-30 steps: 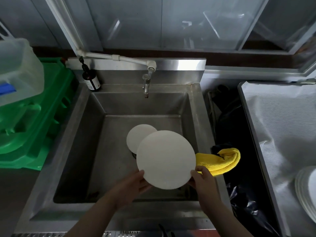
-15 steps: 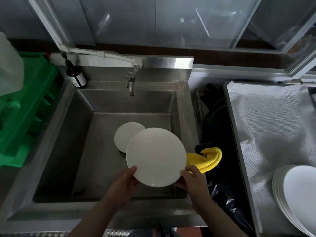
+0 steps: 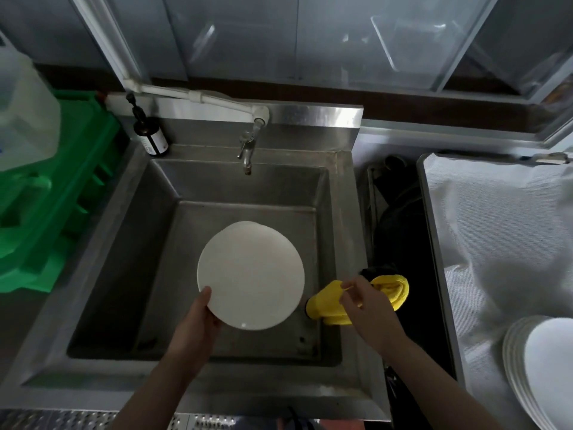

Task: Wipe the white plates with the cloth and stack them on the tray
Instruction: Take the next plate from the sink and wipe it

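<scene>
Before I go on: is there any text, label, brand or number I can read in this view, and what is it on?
No text in this view can be read.
Dark pump bottle at the sink's back left corner: it has a white label, too small and blurred to read.
Translucent container at far left: nothing legible on it.
White plate, yellow cloth, stacked plates at right: no print visible.

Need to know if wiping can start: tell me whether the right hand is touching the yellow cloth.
Touching. The head view shows the right hand pinching a fold of the yellow cloth on the sink's right rim, with no gap between fingers and fabric.
</scene>
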Available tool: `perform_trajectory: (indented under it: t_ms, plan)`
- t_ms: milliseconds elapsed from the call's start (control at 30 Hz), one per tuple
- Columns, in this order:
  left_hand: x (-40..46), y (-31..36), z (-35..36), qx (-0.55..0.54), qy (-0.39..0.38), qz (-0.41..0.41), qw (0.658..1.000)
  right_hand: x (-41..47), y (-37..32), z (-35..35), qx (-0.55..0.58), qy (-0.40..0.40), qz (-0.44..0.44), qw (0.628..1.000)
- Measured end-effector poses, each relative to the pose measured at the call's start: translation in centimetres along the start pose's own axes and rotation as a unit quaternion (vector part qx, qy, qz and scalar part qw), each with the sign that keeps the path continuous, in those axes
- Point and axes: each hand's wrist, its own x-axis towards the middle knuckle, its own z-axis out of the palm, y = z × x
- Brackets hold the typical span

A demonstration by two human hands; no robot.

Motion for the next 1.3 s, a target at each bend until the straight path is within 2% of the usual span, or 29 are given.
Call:
perform_trajectory:
  t_ms: [67, 167, 267, 367, 500, 600, 900, 1000, 1133, 1300]
  plan:
    - [0.3, 0.2, -0.4, 0.006, 0.010, 0.014, 1.000, 1.0, 0.2, 0.0, -0.102, -0.011, -0.071, 0.992]
    - [0.7, 0.2, -1.0, 0.001, 0.026, 0.021, 0.999, 2.6, 0.2, 0.7, -0.253, -0.074, -0.158, 0.952]
    - [0.4, 0.3, -1.1, 0.005, 0.048, 0.031, 0.998, 3.9, 0.3, 2.2, -0.415, -0.157, -0.172, 0.879]
    - [0.2, 0.5, -0.8, 0.005, 0.087, 0.030, 0.996, 4.5, 0.3, 3.5, -0.529, -0.205, -0.173, 0.805]
    - [-0.2, 0.6, -0.5, 0.020, 0.113, 0.020, 0.993, 5.2, 0.1, 4.4, -0.631, -0.229, -0.174, 0.720]
    - [-0.3, 0.5, -0.7, 0.024, 0.134, 0.007, 0.991, 5.5, -0.2, 5.0, -0.668, -0.237, -0.179, 0.682]
    - [-0.5, 0.2, -0.8, 0.047, 0.154, -0.016, 0.987, 5.8, -1.0, 5.4, -0.658, -0.257, -0.149, 0.692]
    - [-0.3, 0.3, -0.8, 0.055, 0.155, -0.008, 0.986, 5.9, -1.1, 5.0, -0.639, -0.262, -0.158, 0.705]
    - [0.1, 0.5, -0.7, 0.038, 0.172, -0.004, 0.984, 5.6, -1.0, 4.2, -0.577, -0.255, -0.162, 0.759]
    - [0.2, 1.0, -0.7, 0.031, 0.181, 0.001, 0.983, 4.1, -1.9, 1.8, -0.482, -0.174, -0.168, 0.842]
